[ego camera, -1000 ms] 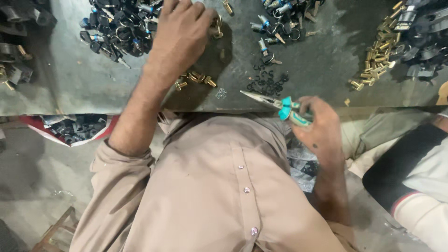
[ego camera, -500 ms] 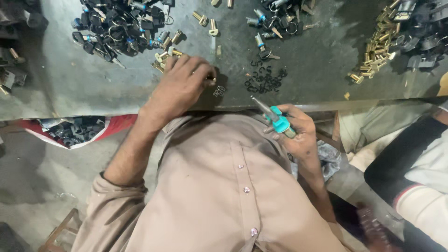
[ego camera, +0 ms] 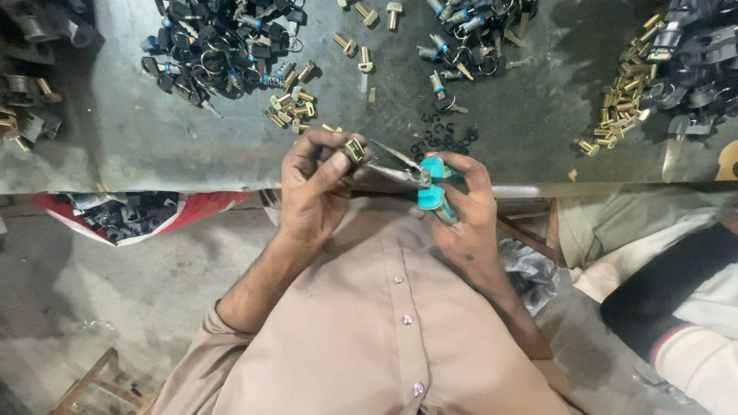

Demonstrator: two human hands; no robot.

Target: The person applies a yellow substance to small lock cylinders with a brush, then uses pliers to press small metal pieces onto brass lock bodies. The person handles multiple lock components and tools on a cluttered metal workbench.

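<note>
Our left hand (ego camera: 315,184) pinches a small brass cylinder (ego camera: 354,148) at the bench's (ego camera: 154,146) near edge, our right hand (ego camera: 461,211) grips teal-handled pliers (ego camera: 415,178); a slipped tip could, we judge, flick the cylinder floorward.

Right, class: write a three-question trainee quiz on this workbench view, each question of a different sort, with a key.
1. True or false: the left hand pinches a small brass part.
2. The pliers in the right hand have handles coloured: A red, B teal, C yellow.
3. Fill in: the little black rings lie on the grey ____.

Key
1. True
2. B
3. Table
</note>
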